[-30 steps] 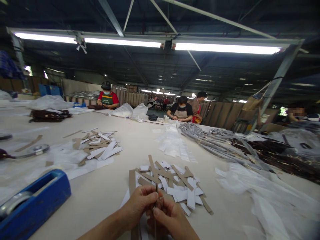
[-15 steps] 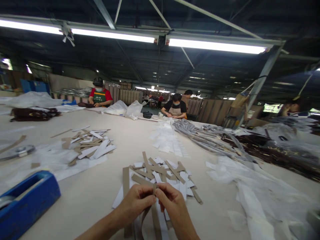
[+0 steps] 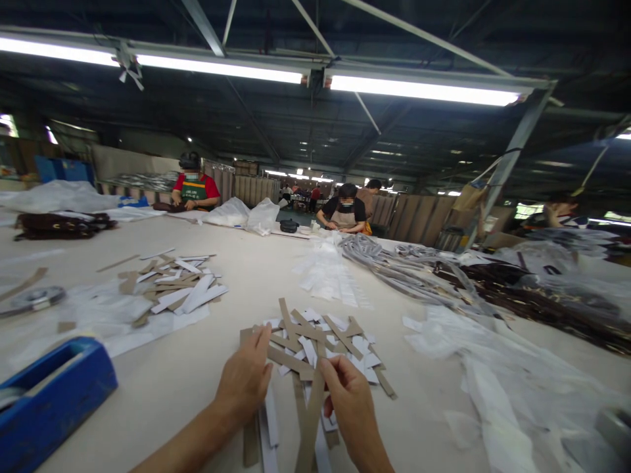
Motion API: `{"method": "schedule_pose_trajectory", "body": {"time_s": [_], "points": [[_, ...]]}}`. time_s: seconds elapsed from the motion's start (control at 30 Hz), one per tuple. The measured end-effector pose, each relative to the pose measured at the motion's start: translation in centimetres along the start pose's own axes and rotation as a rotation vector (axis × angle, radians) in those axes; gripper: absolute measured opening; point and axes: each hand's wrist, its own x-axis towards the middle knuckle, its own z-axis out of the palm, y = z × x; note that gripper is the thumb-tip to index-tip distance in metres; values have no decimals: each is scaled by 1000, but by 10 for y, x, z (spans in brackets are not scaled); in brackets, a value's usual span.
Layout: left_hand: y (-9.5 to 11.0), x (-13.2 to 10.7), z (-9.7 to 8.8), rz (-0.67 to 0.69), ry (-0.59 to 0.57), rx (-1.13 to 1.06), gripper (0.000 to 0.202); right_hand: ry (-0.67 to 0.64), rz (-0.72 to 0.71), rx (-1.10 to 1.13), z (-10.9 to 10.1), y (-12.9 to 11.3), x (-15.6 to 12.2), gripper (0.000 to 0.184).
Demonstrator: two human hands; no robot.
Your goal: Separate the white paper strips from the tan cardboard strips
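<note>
While the left hand (image 3: 243, 373) is at the left of the strip pile (image 3: 345, 339), thumb and fingers apart, the right hand (image 3: 352, 395) has its grip pinched near the far end of a brown strip (image 3: 310, 420), which runs toward the wearer.

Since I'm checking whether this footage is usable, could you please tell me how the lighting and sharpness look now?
Head view: tube lights glare white, while the ceiling sinks into darkness; head view: the blue dispenser looks stretched near the left edge, probably by a wide lens; head view: the right hand and its brown strip read clearly, distant background detail looks soft.
</note>
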Motion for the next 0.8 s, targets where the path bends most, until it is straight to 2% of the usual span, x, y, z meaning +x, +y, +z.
{"method": "schedule_pose_trajectory", "body": {"time_s": [0.03, 0.07, 0.1, 0.17, 0.23, 0.33, 0.47, 0.63, 0.8], "points": [[4, -4, 0, 98, 48, 58, 44, 29, -23, -60, 1, 1, -1, 45], [9, -8, 1, 154, 37, 63, 46, 51, -44, -101, 3, 1, -2, 43], [15, -13, 4, 164, -29, 25, 43, 62, -61, -116, 4, 1, -4, 42], [27, -23, 13, 95, -212, -110, 27, 61, -68, -84, 7, 1, -6, 41], [34, -29, 21, 3, -292, -226, 12, 29, -50, 4, 8, 0, -6, 41], [34, -29, 27, -65, -326, -469, 15, -61, 6, 159, 8, -4, -5, 39], [28, -23, 22, -224, -486, -791, 30, -139, 89, 313, 5, -6, -3, 47], [29, -22, 15, -291, -527, -906, 30, -200, 132, 429, 4, -3, -3, 44], [25, -23, 19, -334, -552, -1005, 33, -225, 134, 477, 4, -1, -3, 42]]}}
